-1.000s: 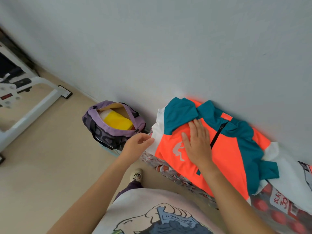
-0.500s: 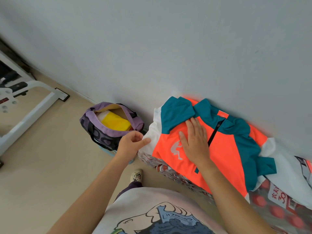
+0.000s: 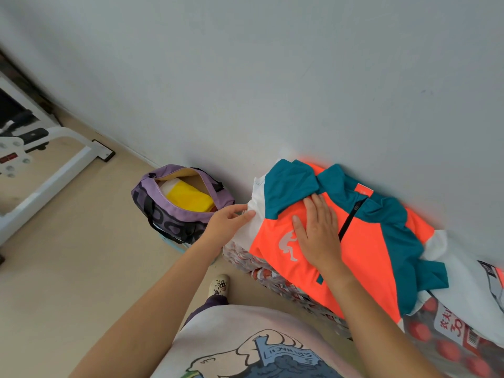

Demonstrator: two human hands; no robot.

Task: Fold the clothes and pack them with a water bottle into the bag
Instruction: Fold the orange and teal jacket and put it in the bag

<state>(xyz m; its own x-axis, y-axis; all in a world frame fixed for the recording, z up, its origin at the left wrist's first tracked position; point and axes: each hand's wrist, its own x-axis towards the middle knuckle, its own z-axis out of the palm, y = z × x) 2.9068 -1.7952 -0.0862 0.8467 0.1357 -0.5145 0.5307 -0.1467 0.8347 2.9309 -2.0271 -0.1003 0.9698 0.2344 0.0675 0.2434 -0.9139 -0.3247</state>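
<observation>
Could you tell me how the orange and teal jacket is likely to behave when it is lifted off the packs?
The orange and teal zip jacket probably goes floppy: its sleeves already drape in soft folds. It looks thin, so likely light. The folds may fall open unless both hands support it.

Open floor (image 3: pixel 68 282) lies to the left and near, giving free passage toward the bag (image 3: pixel 174 211), whose zip mouth stands open upward. A yellow item (image 3: pixel 191 199) fills much of the mouth, leaving a narrow gap along its far edge. The wall (image 3: pixel 272 77) closes off the far side just behind the bag and the jacket (image 3: pixel 368 241). A white frame (image 3: pixel 54 173) stands on the floor at far left, well apart from the bag. Between bag and jacket the left hand (image 3: pixel 226 227) occupies the gap; a shoe (image 3: pixel 219 285) sits on the floor below it.
</observation>
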